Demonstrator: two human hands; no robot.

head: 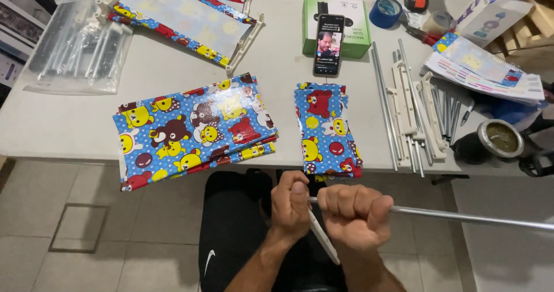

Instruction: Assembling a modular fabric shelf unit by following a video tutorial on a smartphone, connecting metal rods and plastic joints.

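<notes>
Below, both hands' fingers (352,202) (fisted) enclose rod (461,216).

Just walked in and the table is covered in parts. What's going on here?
A seated person grips a metal rod in the right hand, while the left hand presses a white plastic piece at its end. Folded cartoon-print fabric panels and more rods lie on the white table.
</notes>
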